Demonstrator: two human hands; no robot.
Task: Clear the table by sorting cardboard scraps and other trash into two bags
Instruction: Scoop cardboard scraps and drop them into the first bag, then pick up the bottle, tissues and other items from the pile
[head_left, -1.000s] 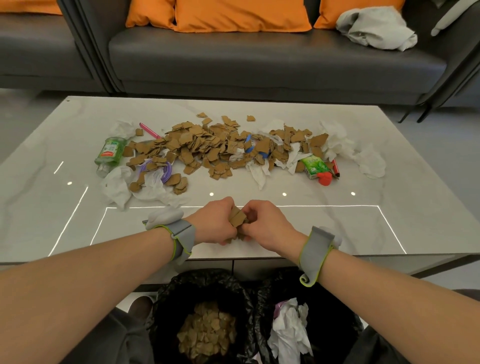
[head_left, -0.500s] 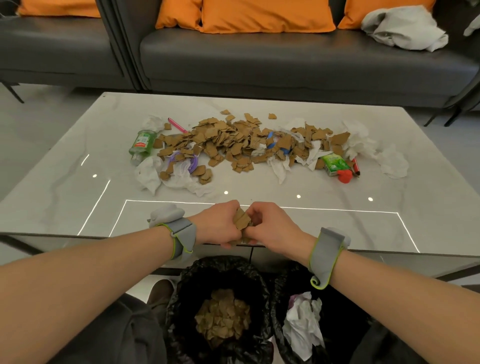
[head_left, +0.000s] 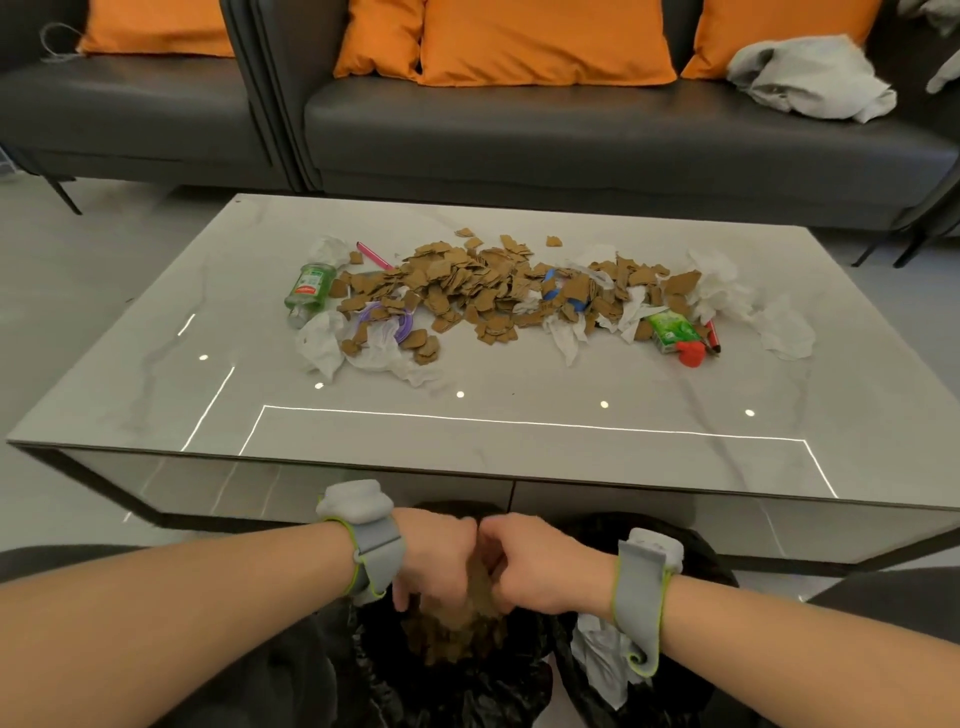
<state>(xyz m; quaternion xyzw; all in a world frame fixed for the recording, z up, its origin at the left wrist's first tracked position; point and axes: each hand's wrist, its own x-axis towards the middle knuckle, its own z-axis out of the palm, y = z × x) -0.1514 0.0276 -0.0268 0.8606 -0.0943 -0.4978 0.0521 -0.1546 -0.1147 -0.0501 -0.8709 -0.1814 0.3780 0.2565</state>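
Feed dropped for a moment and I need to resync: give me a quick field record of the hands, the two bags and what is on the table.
left hand: above the left bag, grips a clump of cardboard scraps
right hand: pressed against the left hand, grips the same clump
left bag: black, cardboard scraps inside
right bag: black, white tissue inside
table: pile of cardboard scraps, crumpled tissues, green bottle, green carton, none yet cleared
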